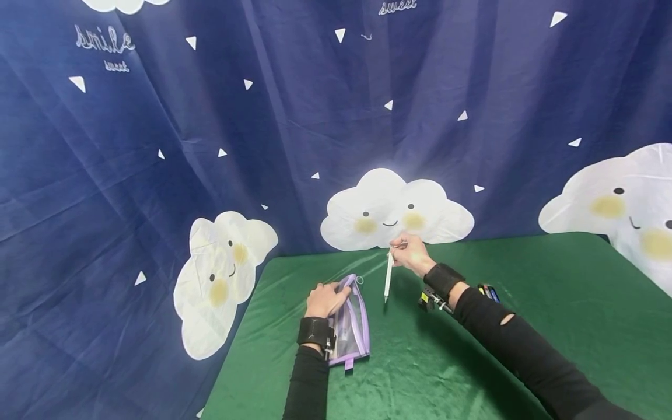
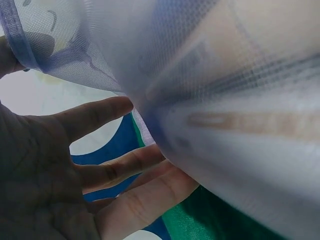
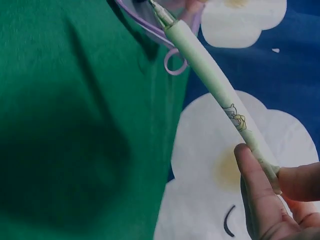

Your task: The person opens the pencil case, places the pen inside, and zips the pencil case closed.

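Note:
My right hand pinches a pale pen by its rear end, over the green tabletop. The pen hangs with its metal tip down, and in the right wrist view a small cartoon print shows on its barrel. To the left, my left hand holds the upper part of a mesh pencil case with lilac edging. From the left wrist, the fingers lie along the mesh, with the thumb at the lilac edge. Blurred shapes show through the mesh. A lilac loop sticks out from the case's end.
Several dark and coloured items lie on the green cloth, partly hidden behind the right forearm. A dark blue curtain with white clouds and triangles hangs behind the table's far edge.

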Action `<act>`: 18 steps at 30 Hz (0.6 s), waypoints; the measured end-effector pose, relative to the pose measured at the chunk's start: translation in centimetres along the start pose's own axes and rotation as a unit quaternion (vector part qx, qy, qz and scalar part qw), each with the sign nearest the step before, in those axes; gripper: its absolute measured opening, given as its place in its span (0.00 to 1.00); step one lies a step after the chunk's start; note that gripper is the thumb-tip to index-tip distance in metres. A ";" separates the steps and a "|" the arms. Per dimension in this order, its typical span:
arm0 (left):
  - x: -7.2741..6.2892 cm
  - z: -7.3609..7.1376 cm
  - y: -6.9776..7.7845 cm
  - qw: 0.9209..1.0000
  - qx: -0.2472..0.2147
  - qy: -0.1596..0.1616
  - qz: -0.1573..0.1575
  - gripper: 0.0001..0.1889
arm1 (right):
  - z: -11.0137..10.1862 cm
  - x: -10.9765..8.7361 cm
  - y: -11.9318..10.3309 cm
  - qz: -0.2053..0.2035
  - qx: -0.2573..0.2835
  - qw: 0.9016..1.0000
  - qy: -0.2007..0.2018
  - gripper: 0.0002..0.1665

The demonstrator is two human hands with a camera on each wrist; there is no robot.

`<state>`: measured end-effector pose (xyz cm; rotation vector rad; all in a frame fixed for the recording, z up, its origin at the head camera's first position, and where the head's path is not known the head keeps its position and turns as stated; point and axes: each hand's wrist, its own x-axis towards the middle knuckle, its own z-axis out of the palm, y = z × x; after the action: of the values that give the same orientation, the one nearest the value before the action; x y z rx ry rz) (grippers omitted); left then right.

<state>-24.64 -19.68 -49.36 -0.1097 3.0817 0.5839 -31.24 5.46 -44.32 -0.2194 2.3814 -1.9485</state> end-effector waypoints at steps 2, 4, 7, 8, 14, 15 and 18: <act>0.0 0.0 0.0 1.000 0.001 0.001 0.000 0.35 | 0.6 -0.1 0.2 0.005 -0.003 1.000 -0.001 0.13; 0.0 0.0 0.0 1.000 0.002 0.000 -0.001 0.35 | 1.2 -0.3 0.4 0.011 -0.005 1.000 0.000 0.13; 0.0 0.0 0.1 1.000 0.002 -0.001 -0.002 0.34 | 2.1 -0.5 0.8 0.016 -0.002 1.000 0.001 0.13; 0.0 0.0 0.1 1.000 0.002 -0.001 -0.002 0.34 | 2.4 -0.6 0.9 0.019 0.004 1.000 0.003 0.13; 0.1 -0.1 0.2 1.000 -0.002 -0.002 -0.003 0.35 | 4.4 -0.9 1.7 0.041 0.053 0.998 0.013 0.09; 0.0 -0.1 0.3 1.000 -0.002 -0.003 -0.003 0.35 | 4.7 -1.1 1.8 0.045 0.056 0.997 0.011 0.09; -0.1 -0.1 0.3 1.000 -0.003 -0.003 -0.006 0.35 | 5.7 -1.4 2.1 0.050 0.060 0.997 0.005 0.09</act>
<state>-24.55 -19.41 -49.14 -0.1261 3.0705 0.5923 -29.23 0.52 -47.60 -0.0822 2.2249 -2.0419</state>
